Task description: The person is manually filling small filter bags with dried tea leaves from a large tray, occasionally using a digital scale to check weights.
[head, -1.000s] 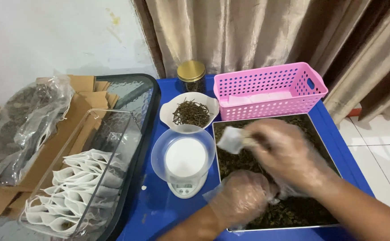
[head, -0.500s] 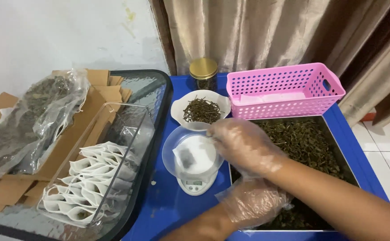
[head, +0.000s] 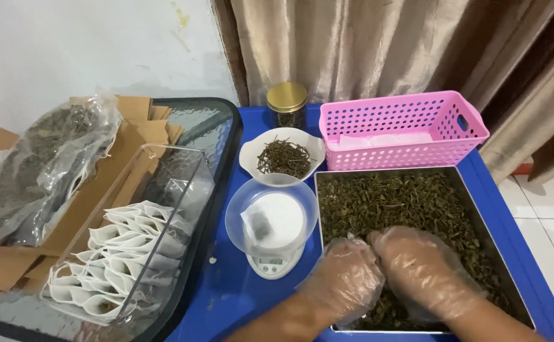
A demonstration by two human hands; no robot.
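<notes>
Head view: nearest me, my left hand and right hand, both in clear plastic gloves, rest side by side, touching, in the dried leaves. Their fingers curl down into the heap; I cannot tell whether they grip any. The leaves are dark green-brown, crumpled and loose, filling the steel tray on the blue counter. Left of the tray a filled white sachet lies in the clear bowl on the small scale. Farther back stand a white dish of twigs, a pink basket and a gold-lidded jar.
</notes>
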